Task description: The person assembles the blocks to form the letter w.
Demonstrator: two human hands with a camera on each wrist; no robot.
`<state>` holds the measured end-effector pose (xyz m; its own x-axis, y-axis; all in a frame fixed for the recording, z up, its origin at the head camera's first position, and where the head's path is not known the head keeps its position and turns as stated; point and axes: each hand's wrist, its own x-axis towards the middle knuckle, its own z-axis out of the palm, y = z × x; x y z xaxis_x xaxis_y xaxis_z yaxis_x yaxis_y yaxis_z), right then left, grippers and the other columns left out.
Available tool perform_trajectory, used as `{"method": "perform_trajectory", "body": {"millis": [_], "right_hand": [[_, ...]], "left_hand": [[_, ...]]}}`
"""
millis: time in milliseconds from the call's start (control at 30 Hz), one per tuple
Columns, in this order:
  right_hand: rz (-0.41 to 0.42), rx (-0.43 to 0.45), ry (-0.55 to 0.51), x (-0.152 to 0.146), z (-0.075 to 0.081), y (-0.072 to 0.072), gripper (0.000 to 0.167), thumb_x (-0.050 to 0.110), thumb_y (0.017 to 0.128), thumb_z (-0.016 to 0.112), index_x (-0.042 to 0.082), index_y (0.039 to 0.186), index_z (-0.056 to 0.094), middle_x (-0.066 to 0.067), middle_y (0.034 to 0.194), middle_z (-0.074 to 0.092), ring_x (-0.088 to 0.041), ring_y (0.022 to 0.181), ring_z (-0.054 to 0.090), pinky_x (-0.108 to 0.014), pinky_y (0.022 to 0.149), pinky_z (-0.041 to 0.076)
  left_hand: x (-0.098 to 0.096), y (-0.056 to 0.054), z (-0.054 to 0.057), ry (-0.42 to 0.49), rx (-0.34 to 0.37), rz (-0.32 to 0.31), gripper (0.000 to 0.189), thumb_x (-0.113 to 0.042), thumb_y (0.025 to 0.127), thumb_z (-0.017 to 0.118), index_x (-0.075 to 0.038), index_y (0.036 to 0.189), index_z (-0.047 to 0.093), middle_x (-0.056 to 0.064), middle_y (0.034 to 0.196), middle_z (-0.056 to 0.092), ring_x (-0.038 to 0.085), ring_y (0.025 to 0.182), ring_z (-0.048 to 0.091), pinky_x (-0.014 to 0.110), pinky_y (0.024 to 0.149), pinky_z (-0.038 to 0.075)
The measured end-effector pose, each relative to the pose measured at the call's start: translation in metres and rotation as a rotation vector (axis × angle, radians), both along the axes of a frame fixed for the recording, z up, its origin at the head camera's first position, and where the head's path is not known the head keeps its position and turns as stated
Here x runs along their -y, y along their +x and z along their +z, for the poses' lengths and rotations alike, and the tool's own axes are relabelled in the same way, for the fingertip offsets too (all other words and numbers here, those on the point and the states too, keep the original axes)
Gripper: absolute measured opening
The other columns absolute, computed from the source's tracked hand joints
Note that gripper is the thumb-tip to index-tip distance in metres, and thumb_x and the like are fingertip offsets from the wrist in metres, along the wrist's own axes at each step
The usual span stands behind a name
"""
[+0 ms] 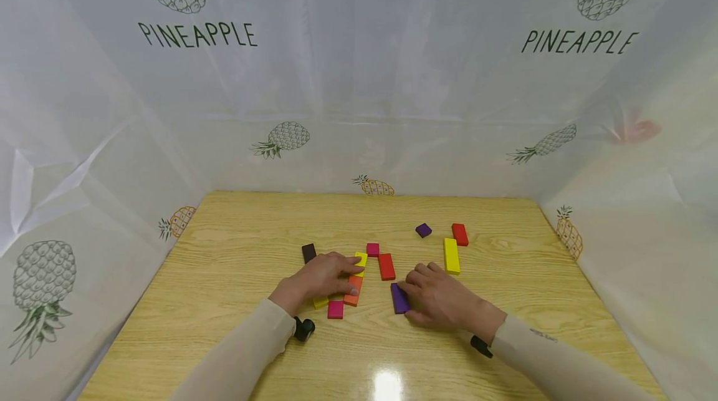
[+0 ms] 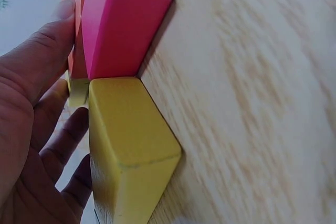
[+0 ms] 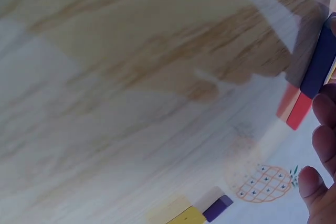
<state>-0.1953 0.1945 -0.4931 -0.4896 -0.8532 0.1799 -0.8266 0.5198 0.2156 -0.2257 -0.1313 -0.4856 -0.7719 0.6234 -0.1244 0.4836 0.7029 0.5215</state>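
Note:
My left hand (image 1: 322,275) lies over a cluster of wooden blocks. Its fingertips rest on a small yellow block (image 1: 360,260) and its thumb on an orange block (image 1: 352,292). Beneath and beside this hand are a pink block (image 1: 335,309), another yellow block (image 2: 134,124), largely covered in the head view, and a black block (image 1: 308,253). My right hand (image 1: 443,298) pinches a purple block (image 1: 399,299) between thumb and fingers, at the block's right side. In the right wrist view the purple block (image 3: 318,66) is partly cut off by the frame edge.
A red block (image 1: 386,267) and a small pink block (image 1: 373,250) lie between the hands. Farther right on the wooden table (image 1: 252,220) are a yellow block (image 1: 451,256), a red block (image 1: 460,234) and a small purple block (image 1: 423,230). A pineapple-print sheet (image 1: 359,77) surrounds the table.

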Motion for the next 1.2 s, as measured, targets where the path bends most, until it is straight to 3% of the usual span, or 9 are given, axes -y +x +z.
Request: {"method": "perform_trajectory", "body": {"millis": [1200], "right_hand": [[0.003, 0.0, -0.012, 0.014, -0.001, -0.007, 0.049, 0.048, 0.097, 0.07, 0.014, 0.131, 0.074, 0.002, 0.113, 0.068, -0.018, 0.104, 0.057, -0.037, 0.088, 0.047]], "left_hand": [[0.0, 0.001, 0.001, -0.016, 0.001, 0.005, 0.057, -0.042, 0.099, 0.072, -0.022, 0.151, 0.061, -0.005, 0.165, 0.047, 0.029, 0.153, 0.042, 0.052, 0.123, 0.036]]}}
